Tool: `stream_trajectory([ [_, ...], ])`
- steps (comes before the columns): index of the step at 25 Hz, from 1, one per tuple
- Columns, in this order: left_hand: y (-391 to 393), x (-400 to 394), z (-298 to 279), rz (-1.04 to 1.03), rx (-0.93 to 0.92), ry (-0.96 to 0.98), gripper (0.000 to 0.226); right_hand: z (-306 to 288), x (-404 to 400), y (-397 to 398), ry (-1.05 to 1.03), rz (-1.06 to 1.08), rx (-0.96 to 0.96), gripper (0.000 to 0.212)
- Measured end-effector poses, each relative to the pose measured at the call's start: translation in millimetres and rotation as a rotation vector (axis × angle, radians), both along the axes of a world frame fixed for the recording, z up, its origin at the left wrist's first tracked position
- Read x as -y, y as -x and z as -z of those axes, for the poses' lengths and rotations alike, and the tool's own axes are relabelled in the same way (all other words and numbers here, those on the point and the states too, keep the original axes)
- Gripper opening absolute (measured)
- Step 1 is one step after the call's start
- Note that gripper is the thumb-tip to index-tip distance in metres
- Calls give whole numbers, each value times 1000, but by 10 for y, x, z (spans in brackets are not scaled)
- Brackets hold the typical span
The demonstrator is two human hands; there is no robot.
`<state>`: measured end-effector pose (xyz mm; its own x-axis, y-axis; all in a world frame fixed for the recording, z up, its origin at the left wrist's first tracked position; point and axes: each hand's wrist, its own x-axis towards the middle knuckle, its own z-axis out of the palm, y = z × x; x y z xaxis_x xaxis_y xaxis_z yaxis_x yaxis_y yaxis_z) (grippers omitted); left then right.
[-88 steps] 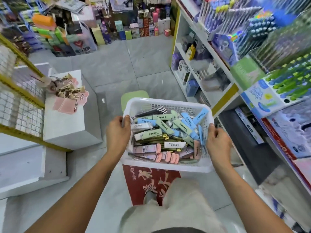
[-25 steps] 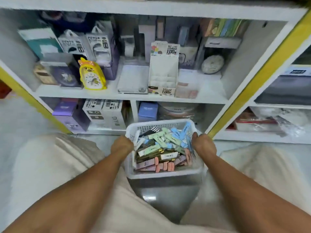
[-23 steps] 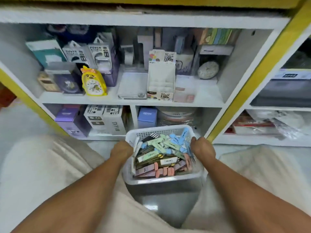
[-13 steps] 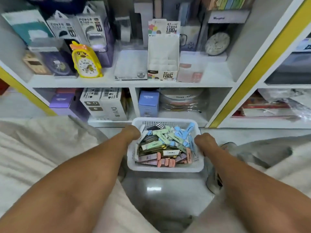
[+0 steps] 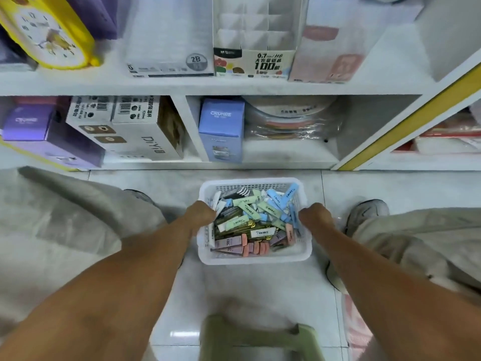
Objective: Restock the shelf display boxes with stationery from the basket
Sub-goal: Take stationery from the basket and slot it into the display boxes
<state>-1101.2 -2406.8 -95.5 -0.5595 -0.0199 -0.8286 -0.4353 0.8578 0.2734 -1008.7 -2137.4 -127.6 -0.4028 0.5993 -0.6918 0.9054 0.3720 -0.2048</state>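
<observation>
Both hands grasp the basket (image 5: pixel 253 257) on the floor: left hand (image 5: pixel 201 213) curled over its 9 o'clock rim, right hand (image 5: pixel 313 214) over the 3 o'clock rim. Lead packs (image 5: pixel 247 222) lie jumbled between them (equally near either hand). An empty display box (image 5: pixel 253 35) stands on the shelf at 12 o'clock, well apart.

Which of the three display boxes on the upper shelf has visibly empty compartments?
The middle white cardboard display box printed "0.7" and "100": its stepped compartments are bare. The grey "2B" box and the pink box show none.
</observation>
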Motion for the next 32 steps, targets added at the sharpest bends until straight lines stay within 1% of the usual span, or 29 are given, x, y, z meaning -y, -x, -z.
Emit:
stream_trajectory([
  [1, -8, -25, -10, 99, -27, 70, 27, 20, 6, -6, -28, -24, -19, 14],
  [2, -12, -71, -36, 250, -104, 179, 28, 5, 45, -20, -77, -62, -52, 13],
  [3, -39, -132, -71, 402, -227, 299, 33, -3, 99, -51, -146, -118, -116, 17],
  [4, -79, -198, -88, 525, -356, 373, 41, -32, 174, -85, -225, -192, -191, 24],
  [5, -113, -267, -82, 611, -456, 362, 48, -32, 257, -112, -275, -284, -262, 31],
  [6, -154, -325, -40, 675, -473, 281, 52, -43, 359, -150, -269, -388, -305, 38],
  [8, -247, -403, 41, 783, -354, 109, 60, 7, 552, -236, -173, -585, -313, 53],
  [9, -300, -423, 95, 821, -284, 80, 65, 63, 619, -275, -151, -658, -284, 60],
  [10, -350, -440, 155, 836, -240, 82, 70, 99, 667, -304, -161, -706, -249, 66],
  [12, -433, -483, 268, 840, -236, 117, 76, 172, 718, -308, -215, -724, -228, 72],
  [14, -491, -518, 364, 851, -272, 138, 82, 214, 741, -283, -225, -730, -237, 71],
  [16, -483, -525, 436, 872, -296, 132, 93, 247, 730, -261, -187, -727, -254, 71],
  [18, -431, -496, 507, 881, -329, 126, 100, 279, 694, -254, -163, -704, -315, 69],
  [22, -381, -475, 620, 886, -378, 103, 87, 351, 696, -219, -53, -637, -435, 62],
  [25, -402, -470, 686, 814, -401, 55, 79, 398, 742, -201, -35, -581, -494, 59],
  [29, -381, -489, 698, 787, -421, 15, 76, 453, 716, -164, 44, -487, -427, 53],
  [32, -424, -525, 722, 728, -457, -28, 68, 436, 681, -149, 107, -404, -454, 42],
])
